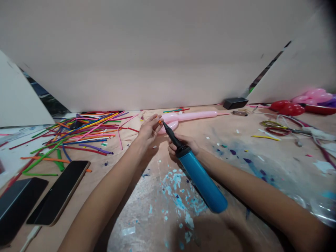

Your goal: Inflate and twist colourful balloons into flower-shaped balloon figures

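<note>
My right hand [183, 144] is wrapped around the black neck of a blue balloon pump [202, 180], its nozzle tilted up and to the left. At the nozzle's tip, my left hand [150, 130] pinches a small orange piece [160, 121], which looks like the end of a balloon; most of it is hidden by the fingers. Just behind both hands lies an inflated pink twisting balloon [196, 115], with a bent loop at its left and a thin uninflated tip at its right.
Many loose uninflated balloons [97, 127] lie at the left. A phone [59, 192] and a black box [22, 206] are at the front left. Scissors [285, 129], red inflated balloons [287, 107] and another black box [235, 103] are at the right. White panels [162, 63] stand behind.
</note>
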### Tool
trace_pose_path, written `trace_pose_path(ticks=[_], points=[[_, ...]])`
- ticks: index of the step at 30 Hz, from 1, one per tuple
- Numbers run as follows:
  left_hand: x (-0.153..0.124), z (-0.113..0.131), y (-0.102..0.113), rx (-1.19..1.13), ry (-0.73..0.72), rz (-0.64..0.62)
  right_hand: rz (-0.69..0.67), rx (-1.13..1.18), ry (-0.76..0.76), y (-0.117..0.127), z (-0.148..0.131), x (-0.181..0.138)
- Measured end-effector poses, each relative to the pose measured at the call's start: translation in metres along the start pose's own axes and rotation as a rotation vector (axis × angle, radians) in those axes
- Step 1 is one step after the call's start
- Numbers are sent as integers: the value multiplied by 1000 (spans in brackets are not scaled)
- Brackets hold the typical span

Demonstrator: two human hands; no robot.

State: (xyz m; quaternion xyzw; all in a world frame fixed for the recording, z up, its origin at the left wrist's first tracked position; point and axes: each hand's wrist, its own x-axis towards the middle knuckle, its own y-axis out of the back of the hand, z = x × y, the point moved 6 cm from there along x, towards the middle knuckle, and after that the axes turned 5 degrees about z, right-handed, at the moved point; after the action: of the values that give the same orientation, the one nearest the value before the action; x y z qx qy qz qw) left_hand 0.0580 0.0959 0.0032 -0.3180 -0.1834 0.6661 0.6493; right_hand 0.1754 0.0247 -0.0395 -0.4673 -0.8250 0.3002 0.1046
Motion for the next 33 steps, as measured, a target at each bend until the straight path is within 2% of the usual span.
trace_pose_path(ticks=[4, 10, 18, 25, 33], points=[[-5, -8, 4, -14, 49, -17, 14, -37, -18, 1, 12, -4], [-4, -8, 8, 19, -25, 11, 29, -93, -4, 2, 9, -3], [-2, -12, 11, 74, -48, -51, 124, -11, -54, -1, 8, -5], [-3, -7, 9, 111, -60, -65, 107, 79, -109, 2, 13, -3], [-11, -2, 3, 158, -71, -94, 120, 50, -59, 8, 14, 0]])
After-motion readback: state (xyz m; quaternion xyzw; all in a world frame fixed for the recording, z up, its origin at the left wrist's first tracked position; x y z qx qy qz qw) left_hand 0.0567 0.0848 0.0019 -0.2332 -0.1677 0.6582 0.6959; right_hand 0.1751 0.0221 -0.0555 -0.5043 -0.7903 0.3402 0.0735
